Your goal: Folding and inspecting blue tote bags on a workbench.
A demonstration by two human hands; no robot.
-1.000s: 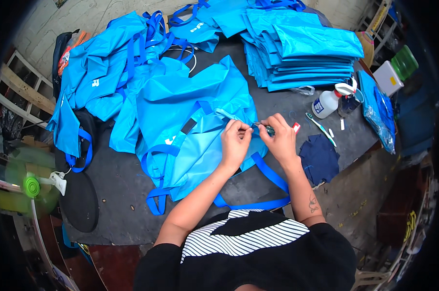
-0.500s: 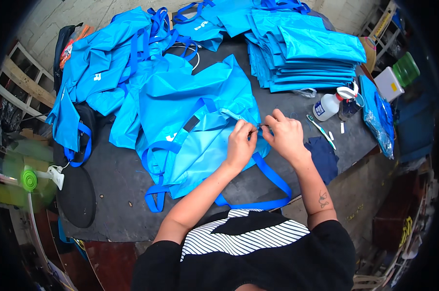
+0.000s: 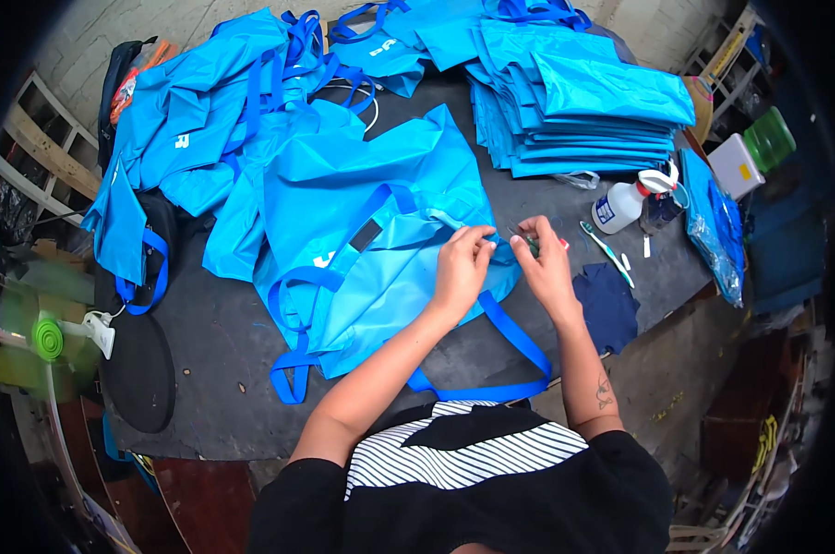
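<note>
A light blue fabric bag (image 3: 371,166) with darker blue straps (image 3: 519,337) lies spread over the table in front of me. My left hand (image 3: 462,275) pinches the bag's right edge, fingers and thumb together. Close beside it, my right hand (image 3: 546,277) is closed around a small tool (image 3: 533,246) with a dark, thin tip and a bit of red at its far end. Most of that tool is hidden by my fingers, so its kind does not show. The tip points toward the bag's edge, and I cannot tell whether it touches.
More blue bags (image 3: 191,120) are heaped at the back left; a folded stack (image 3: 602,120) sits at the back right. To the right lie a spray bottle (image 3: 618,207), a toothbrush (image 3: 609,251) and a dark blue cloth (image 3: 606,305). A green fan (image 3: 48,339) spins at the left edge.
My right hand has turned more upright, and the small tool in it now shows. The left hand stays at the bag's edge. The whole view has shifted slightly.
</note>
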